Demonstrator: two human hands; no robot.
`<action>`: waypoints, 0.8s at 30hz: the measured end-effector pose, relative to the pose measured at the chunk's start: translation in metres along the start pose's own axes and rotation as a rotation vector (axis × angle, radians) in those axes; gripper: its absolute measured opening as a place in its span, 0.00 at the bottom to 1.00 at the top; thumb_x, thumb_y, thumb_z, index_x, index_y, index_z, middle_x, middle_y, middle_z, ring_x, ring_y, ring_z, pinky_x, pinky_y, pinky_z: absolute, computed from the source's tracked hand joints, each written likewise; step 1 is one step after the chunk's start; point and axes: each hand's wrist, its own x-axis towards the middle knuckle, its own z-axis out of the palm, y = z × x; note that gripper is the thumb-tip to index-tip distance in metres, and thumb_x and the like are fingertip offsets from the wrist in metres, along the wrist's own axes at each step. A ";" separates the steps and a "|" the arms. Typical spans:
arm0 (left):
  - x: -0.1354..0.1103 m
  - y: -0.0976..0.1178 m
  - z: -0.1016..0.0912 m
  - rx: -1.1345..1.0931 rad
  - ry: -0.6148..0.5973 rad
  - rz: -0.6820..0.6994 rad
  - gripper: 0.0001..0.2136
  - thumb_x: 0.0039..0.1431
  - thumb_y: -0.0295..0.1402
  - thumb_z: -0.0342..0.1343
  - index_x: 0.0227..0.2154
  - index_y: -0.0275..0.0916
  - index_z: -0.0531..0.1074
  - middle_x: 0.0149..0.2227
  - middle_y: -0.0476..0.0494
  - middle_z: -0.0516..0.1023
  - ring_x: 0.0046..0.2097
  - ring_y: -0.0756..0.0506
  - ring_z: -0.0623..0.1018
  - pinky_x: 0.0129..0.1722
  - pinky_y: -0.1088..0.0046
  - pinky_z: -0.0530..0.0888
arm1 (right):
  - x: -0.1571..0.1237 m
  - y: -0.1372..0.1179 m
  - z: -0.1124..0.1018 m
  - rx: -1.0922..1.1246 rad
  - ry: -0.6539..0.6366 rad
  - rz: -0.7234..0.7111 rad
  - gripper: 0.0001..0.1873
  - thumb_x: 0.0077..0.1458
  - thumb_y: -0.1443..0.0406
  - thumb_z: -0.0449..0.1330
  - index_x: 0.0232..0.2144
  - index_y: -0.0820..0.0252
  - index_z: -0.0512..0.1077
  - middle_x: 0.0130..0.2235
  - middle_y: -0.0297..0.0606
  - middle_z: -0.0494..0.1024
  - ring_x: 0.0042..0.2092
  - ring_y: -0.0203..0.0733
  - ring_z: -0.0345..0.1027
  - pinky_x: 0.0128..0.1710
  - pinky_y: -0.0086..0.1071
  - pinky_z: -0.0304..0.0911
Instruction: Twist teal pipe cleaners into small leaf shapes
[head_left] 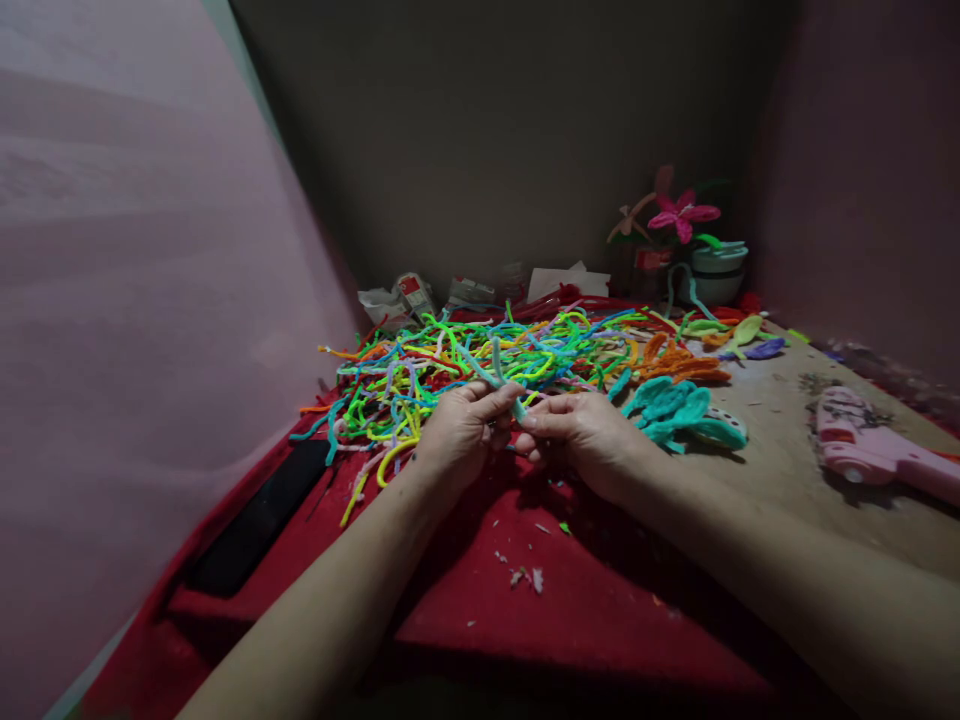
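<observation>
Between my two hands is a pale turquoise pipe cleaner (pixel 496 362), its free ends sticking up past the fingertips. My left hand (pixel 466 425) pinches it between thumb and forefinger. From the other side, my right hand (pixel 570 432) grips its lower part with thumb and fingers. The part inside the fingers is hidden. Just behind the hands spreads a tangled heap of pipe cleaners (pixel 405 385) in green, yellow, blue, orange and pink. Turquoise pipe-cleaner petals (pixel 667 408) lie right of my right hand, with orange ones (pixel 675 362) behind them.
A black phone (pixel 259 520) lies at the left on the red cloth (pixel 465 630). At the right, a pink glue gun (pixel 862 445) rests on a brown board (pixel 780 520). A pink flower (pixel 682 212) and a pale pot (pixel 718 272) stand at the back. Small scraps (pixel 536 580) dot the cloth.
</observation>
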 end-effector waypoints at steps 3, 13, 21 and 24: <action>0.001 -0.003 -0.003 0.051 0.005 -0.020 0.11 0.43 0.32 0.63 0.22 0.34 0.65 0.15 0.56 0.60 0.16 0.58 0.60 0.16 0.82 0.55 | 0.000 0.000 0.001 -0.057 0.036 -0.014 0.07 0.41 0.68 0.61 0.17 0.64 0.66 0.19 0.35 0.73 0.17 0.30 0.62 0.19 0.26 0.55; -0.001 -0.002 -0.002 0.039 0.050 0.013 0.12 0.40 0.31 0.64 0.19 0.34 0.64 0.16 0.55 0.62 0.17 0.57 0.62 0.18 0.81 0.59 | 0.004 0.005 -0.002 0.038 -0.014 -0.032 0.07 0.39 0.69 0.63 0.21 0.63 0.67 0.22 0.38 0.75 0.20 0.33 0.65 0.22 0.29 0.61; 0.002 -0.007 -0.005 0.048 0.022 0.013 0.11 0.39 0.33 0.65 0.21 0.32 0.69 0.16 0.54 0.63 0.17 0.57 0.62 0.17 0.81 0.59 | 0.004 0.001 -0.001 0.084 0.060 0.023 0.05 0.39 0.72 0.62 0.19 0.64 0.67 0.20 0.37 0.73 0.21 0.32 0.65 0.23 0.28 0.61; 0.002 -0.008 -0.008 0.104 0.035 0.046 0.11 0.40 0.35 0.64 0.22 0.32 0.70 0.17 0.52 0.65 0.17 0.57 0.63 0.17 0.81 0.59 | 0.005 0.000 -0.001 0.154 0.084 -0.018 0.06 0.37 0.72 0.63 0.18 0.64 0.67 0.19 0.33 0.70 0.22 0.30 0.63 0.23 0.26 0.60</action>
